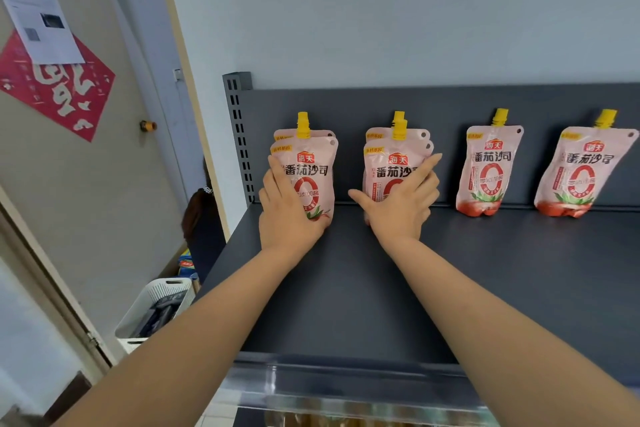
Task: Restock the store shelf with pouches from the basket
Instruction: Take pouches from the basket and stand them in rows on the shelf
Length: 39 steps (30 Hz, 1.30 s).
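Pink spouted pouches with yellow caps stand against the back panel of the dark grey shelf (346, 288). At the left, one pouch (311, 166) stands in front of another, and my left hand (287, 215) grips its lower left side. Beside it, a second front pouch (391, 166) also has one behind it; my right hand (398, 204) is laid on its lower front, fingers spread up to the right. Two single pouches (488, 170) (581, 173) stand further right. The white basket (156, 308) sits on the floor, lower left.
The shelf's perforated upright (239, 135) rises at its back left corner. A clear price rail (346, 388) runs along the front edge. A door (86, 149) with a red paper and a white sheet stands left. A person (201, 215) is partly visible beyond the shelf's left end.
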### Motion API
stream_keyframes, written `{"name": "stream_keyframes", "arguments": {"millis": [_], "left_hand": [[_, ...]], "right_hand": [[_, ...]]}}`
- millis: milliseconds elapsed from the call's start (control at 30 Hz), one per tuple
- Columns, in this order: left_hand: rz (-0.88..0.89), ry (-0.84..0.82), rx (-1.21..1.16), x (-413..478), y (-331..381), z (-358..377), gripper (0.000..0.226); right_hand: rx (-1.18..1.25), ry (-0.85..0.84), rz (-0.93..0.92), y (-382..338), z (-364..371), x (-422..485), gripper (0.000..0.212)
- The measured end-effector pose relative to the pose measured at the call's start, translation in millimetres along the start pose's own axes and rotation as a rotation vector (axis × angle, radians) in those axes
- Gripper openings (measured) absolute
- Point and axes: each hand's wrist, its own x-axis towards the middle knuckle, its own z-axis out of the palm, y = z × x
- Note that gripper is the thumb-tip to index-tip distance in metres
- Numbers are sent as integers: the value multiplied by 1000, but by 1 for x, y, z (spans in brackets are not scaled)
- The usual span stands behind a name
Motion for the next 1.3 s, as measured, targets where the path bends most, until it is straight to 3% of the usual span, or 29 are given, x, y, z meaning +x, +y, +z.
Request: {"name": "stream_keyframes", "arguments": {"millis": [267,467,667,867,1033,1300], "left_hand": [[-117,-74,141,-14,-2,-13,132],[-104,-11,328,-30,5,-36,134],[48,-56,409,-64,29,-56,127],[215,-126,301,-115,66,-81,126],[465,-136,251,-176,105,-88,121],[744,-261,148,-284,182,-62,118]], "right_hand": [[-56,-103,-106,16,-21,-1,135],[-232,-171,-290,42,-59,11,114],[-385,-207,-336,62,-120,-8,105],[-410,-49,-273,74,-206,-54,90],[-529,9,-248,105,-282,-108,89],[-705,-39,-45,191,-384,-178,92]]}}
